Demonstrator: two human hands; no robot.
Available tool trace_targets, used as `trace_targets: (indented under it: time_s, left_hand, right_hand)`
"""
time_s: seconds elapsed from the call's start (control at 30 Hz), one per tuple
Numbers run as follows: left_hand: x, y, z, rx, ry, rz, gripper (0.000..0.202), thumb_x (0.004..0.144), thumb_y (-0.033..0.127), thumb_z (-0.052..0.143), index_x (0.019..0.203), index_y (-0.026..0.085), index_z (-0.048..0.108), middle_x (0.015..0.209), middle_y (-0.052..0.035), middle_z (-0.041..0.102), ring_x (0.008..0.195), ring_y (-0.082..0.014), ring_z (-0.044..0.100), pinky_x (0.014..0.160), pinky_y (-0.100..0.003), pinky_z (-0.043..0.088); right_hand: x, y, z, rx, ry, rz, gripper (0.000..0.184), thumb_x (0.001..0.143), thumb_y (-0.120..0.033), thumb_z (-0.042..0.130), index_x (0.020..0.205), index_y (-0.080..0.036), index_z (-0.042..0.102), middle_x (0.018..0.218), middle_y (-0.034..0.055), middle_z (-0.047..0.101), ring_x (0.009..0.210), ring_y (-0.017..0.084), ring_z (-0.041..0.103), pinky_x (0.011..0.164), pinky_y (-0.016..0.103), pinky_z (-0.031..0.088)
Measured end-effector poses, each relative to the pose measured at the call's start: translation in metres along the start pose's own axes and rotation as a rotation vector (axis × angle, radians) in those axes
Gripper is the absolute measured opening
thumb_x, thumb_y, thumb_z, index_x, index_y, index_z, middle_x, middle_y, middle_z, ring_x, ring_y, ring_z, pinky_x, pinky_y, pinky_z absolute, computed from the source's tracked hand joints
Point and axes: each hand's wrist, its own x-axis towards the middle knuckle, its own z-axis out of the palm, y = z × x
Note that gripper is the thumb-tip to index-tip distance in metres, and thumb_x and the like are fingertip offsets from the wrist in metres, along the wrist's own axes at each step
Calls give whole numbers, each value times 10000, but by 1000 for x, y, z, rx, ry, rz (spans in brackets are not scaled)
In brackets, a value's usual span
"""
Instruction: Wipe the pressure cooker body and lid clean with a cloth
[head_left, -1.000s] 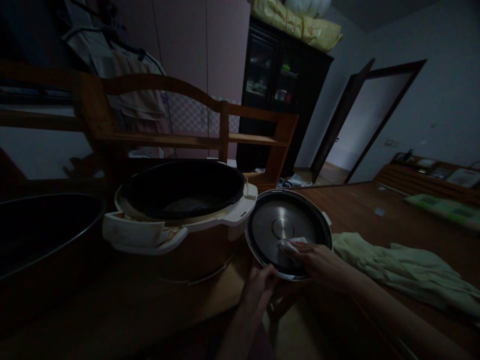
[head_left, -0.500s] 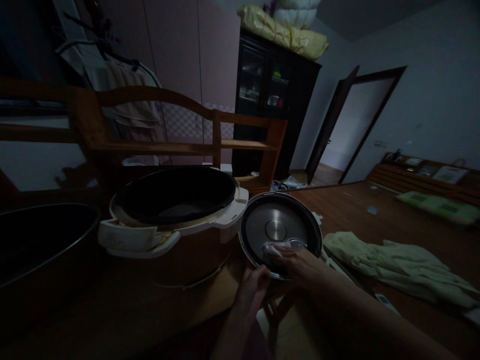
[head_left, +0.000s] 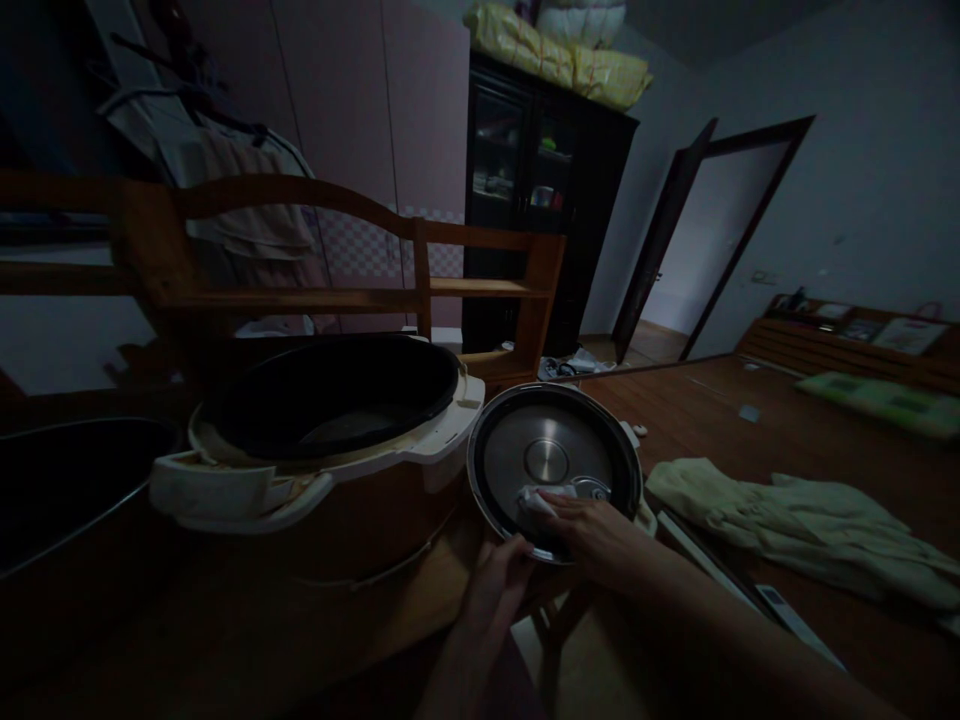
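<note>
A round metal cooker lid (head_left: pixel 555 450) lies inner side up on the wooden table, next to the open rice cooker (head_left: pixel 322 440) with its dark inner pot. My right hand (head_left: pixel 592 530) presses a small white cloth (head_left: pixel 538 498) onto the lid's lower part, fingers closed over it. My left hand (head_left: pixel 499 580) grips the lid's near rim from below, fingers curled on the edge.
A dark basin (head_left: pixel 67 480) stands at the far left. A pale green cloth (head_left: pixel 787 520) lies on the table to the right. A wooden chair back (head_left: pixel 300 240) rises behind the cooker, with a dark cabinet (head_left: pixel 540 190) and an open doorway (head_left: pixel 720 230) beyond.
My right hand with the cloth has slid left and nearer along the lid. The view has shifted, so cooker and lid sit further left in the picture.
</note>
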Motion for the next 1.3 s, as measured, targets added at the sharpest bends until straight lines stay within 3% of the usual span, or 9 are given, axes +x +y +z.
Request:
trace_targets:
  time_s: [0.13, 0.3, 0.67, 0.87, 1.1, 1.3]
  left_hand:
    - [2, -1, -2, -9, 28, -25, 226, 482, 12, 749, 604, 145, 612, 718, -31, 721, 737, -156, 673, 703, -252, 542]
    - [5, -2, -4, -2, -89, 19, 271, 492, 23, 744, 729, 139, 679, 794, -40, 745, 811, -190, 691, 754, -292, 555]
    - [3, -2, -3, -10, -37, 8, 262, 495, -11, 735, 710, 128, 682, 764, -37, 734, 748, -165, 671, 701, -263, 544]
    - [2, 0, -2, -1, -109, 27, 316, 499, -3, 726, 788, 124, 716, 797, -37, 737, 788, -174, 672, 737, -277, 546]
    - [7, -4, -6, 18, -66, 23, 222, 504, 5, 731, 700, 107, 706, 795, -67, 738, 766, -177, 664, 737, -291, 545]
    - [7, -2, -3, 23, -69, 24, 256, 472, 4, 706, 695, 128, 701, 768, -46, 729, 773, -176, 661, 726, -278, 540]
  right_hand:
    - [0, 2, 3, -15, 6, -11, 672, 839, -66, 536, 1501, -126, 439, 1550, 192, 451, 1450, 253, 420, 1184, 404, 379]
    - [-1, 4, 7, -29, 33, -15, 722, 802, -40, 537, 1510, -114, 417, 1547, 200, 452, 1451, 265, 418, 1160, 419, 416]
    - [-2, 7, 10, -75, 24, -23, 728, 807, -38, 513, 1522, -102, 389, 1533, 206, 470, 1448, 264, 423, 1148, 417, 432]
    - [-3, 5, 9, -76, 19, -12, 740, 800, -19, 500, 1527, -102, 383, 1536, 205, 466, 1458, 253, 407, 1159, 404, 415]
    - [-2, 3, 8, -51, 24, -12, 776, 786, -16, 513, 1539, -126, 363, 1550, 185, 456, 1455, 245, 413, 1165, 393, 406]
    - [-2, 5, 10, -69, 14, 1, 693, 804, -56, 521, 1489, -103, 438, 1543, 204, 459, 1446, 267, 428, 1144, 409, 430]
